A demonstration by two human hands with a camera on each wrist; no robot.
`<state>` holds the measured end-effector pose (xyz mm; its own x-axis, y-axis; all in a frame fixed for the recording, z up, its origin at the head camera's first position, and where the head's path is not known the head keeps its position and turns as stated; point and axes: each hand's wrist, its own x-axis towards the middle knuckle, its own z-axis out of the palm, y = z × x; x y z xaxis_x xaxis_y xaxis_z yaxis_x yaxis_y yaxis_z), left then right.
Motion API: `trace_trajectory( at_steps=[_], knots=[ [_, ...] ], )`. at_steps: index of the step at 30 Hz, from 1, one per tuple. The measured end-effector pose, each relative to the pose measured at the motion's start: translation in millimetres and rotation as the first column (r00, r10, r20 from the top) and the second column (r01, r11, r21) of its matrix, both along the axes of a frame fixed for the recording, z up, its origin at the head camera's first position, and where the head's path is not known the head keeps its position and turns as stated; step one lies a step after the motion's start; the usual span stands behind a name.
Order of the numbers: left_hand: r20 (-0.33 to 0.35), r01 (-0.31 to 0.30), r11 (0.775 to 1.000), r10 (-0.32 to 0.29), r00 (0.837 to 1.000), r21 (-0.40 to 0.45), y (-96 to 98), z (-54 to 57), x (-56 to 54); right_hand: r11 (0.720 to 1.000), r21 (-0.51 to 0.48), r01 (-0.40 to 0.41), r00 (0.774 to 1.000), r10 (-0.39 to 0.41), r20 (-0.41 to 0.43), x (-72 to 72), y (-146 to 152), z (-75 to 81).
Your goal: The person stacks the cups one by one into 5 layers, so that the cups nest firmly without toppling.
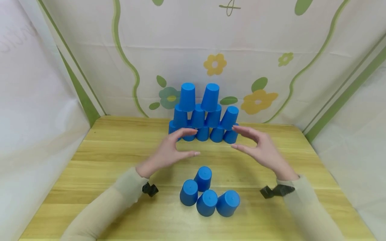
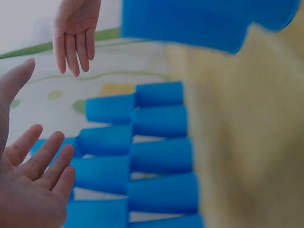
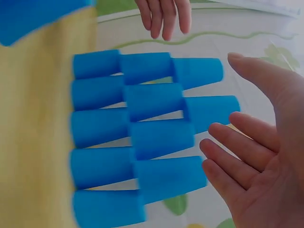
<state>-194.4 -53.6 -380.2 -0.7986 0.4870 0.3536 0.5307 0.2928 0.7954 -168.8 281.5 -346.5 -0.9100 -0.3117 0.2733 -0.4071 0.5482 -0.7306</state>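
Note:
Blue cups, mouths down, form a stacked wall (image 1: 198, 116) near the back of the table, with several in the bottom row, several above, and two on top. The top row holds a left cup (image 1: 188, 97) and a right cup (image 1: 210, 97). My left hand (image 1: 169, 150) hovers in front of the wall's left side, thumb and fingers spread apart, holding nothing. Opposite it, my right hand (image 1: 263, 149) is held near the wall's right end, also empty, its fingers extended in the right wrist view. Part of the bottom row is hidden behind my left fingers.
Closer to me, several more upturned blue cups (image 1: 207, 203) stand in a loose cluster on the wooden table (image 1: 126, 157). A white cloth (image 1: 175, 30) with printed flowers hangs behind the wall of cups, and pale cloth borders both sides.

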Motion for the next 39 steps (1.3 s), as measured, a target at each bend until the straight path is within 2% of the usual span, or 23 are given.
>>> trace_trajectory(
  at_steps=[4,9,15,17,20,24,29,39],
  knots=[
    [0.105,0.064,0.997,-0.059,0.993,-0.043,6.7,-16.7,10.8,1.000,-0.002,-0.030,0.996,0.030,0.078,22.6,6.8,-21.1],
    [0.213,0.168,0.980,-0.142,0.967,-0.110,11.7,-31.9,20.1,0.990,-0.042,-0.132,0.972,0.138,0.191,44.3,11.8,-44.4],
    [0.225,0.279,0.954,-0.250,0.942,-0.107,19.4,-41.4,22.9,0.953,-0.104,-0.286,0.914,0.304,0.269,61.8,14.8,-66.6],
    [0.236,0.292,0.951,-0.262,0.936,-0.103,21.1,-43.3,23.6,0.934,-0.146,-0.326,0.892,0.355,0.280,66.8,14.9,-70.9],
    [0.264,0.298,0.950,-0.265,0.928,-0.096,22.7,-45.1,24.2,0.919,-0.190,-0.345,0.875,0.389,0.289,74.6,15.7,-74.1],
    [0.295,0.298,0.950,-0.260,0.920,-0.093,23.4,-45.1,24.2,0.931,-0.208,-0.299,0.876,0.354,0.326,84.4,15.3,-75.6],
    [0.304,0.306,0.946,-0.263,0.916,-0.103,24.3,-43.4,23.5,0.954,-0.202,-0.221,0.903,0.279,0.328,89.5,10.2,-77.5],
    [0.321,0.298,0.946,-0.246,0.915,-0.125,27.2,-41.7,24.3,0.950,-0.225,-0.217,0.911,0.280,0.303,93.0,6.8,-81.0]
  ],
)
